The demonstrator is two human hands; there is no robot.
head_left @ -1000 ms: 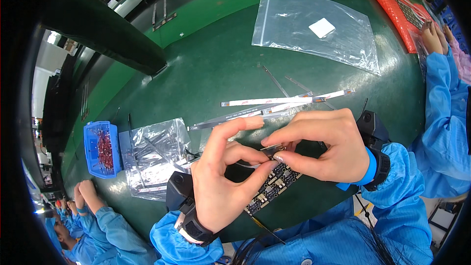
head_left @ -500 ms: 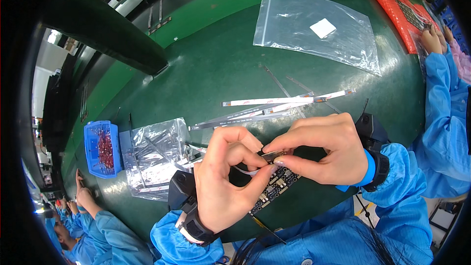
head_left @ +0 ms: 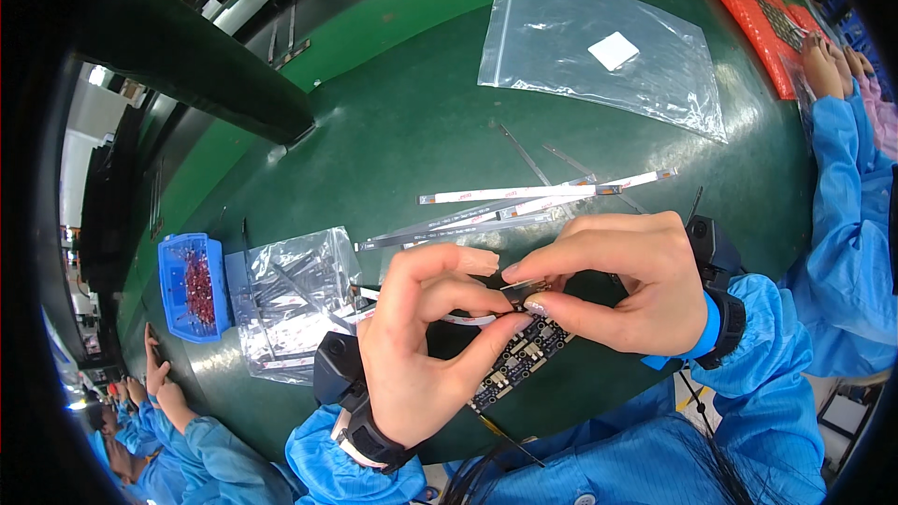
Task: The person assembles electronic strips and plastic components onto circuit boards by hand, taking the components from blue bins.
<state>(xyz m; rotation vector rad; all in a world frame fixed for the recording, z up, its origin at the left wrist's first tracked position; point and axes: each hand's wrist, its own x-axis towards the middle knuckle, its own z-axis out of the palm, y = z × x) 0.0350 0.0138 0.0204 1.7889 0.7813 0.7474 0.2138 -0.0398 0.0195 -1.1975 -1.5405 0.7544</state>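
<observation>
Both my hands meet over a dark printed circuit board (head_left: 526, 355) with rows of small pale components. My left hand (head_left: 412, 346) pinches a white flat ribbon cable (head_left: 470, 320) between thumb and bent fingers, close to the board's upper end. Opposite it, my right hand (head_left: 627, 285) has thumb and index finger closed around a small piece at that same end. Fingertips largely hide this piece, so I cannot tell whether it belongs to the board or the cable. Several more flat ribbon cables (head_left: 510, 194) lie loosely crossed on the green table just beyond my hands.
Left of my hands lies a clear bag (head_left: 295, 318) of flat cables, beside a blue bin (head_left: 172, 292) of small red parts. A zip bag (head_left: 552, 33) with a white label lies farther back. A dark post (head_left: 215, 70) rises at left. Co-workers sit on both sides.
My left index finger has straightened slightly and lifted off the cable end. My right fingertips have shifted a little at the board's upper end. The board stays nearly in place.
</observation>
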